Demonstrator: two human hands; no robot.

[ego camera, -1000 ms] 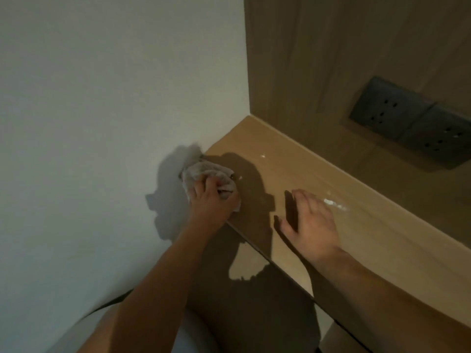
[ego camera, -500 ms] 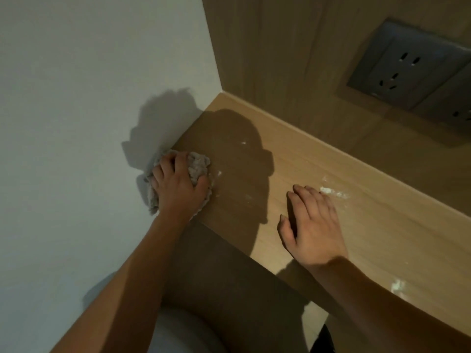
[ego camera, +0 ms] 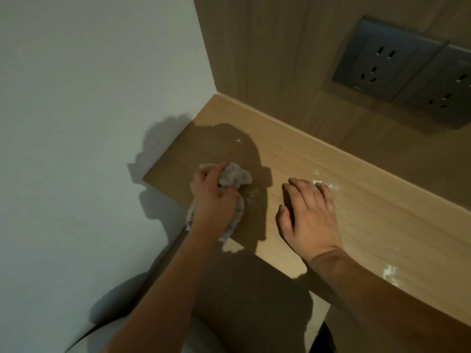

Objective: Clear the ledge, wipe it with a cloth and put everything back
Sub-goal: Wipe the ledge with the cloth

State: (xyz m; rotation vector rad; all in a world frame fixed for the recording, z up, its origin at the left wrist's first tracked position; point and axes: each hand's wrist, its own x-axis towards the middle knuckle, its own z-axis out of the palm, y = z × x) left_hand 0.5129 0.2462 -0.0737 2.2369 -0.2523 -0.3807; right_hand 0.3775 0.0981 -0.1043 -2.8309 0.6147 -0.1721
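Left hand [ego camera: 212,200] still clenched the cloth [ego camera: 233,178], now swept right off the wall end of the ledge [ego camera: 369,200]. Right hand [ego camera: 309,215] stayed flat, released. White specks [ego camera: 328,186] past its fingertips remained; wiping unfinished.

Bare ledge [ego camera: 382,212] runs open to the right of the right hand [ego camera: 309,215]; left of it, the left hand [ego camera: 212,200] and wall [ego camera: 89,123] block, probably.
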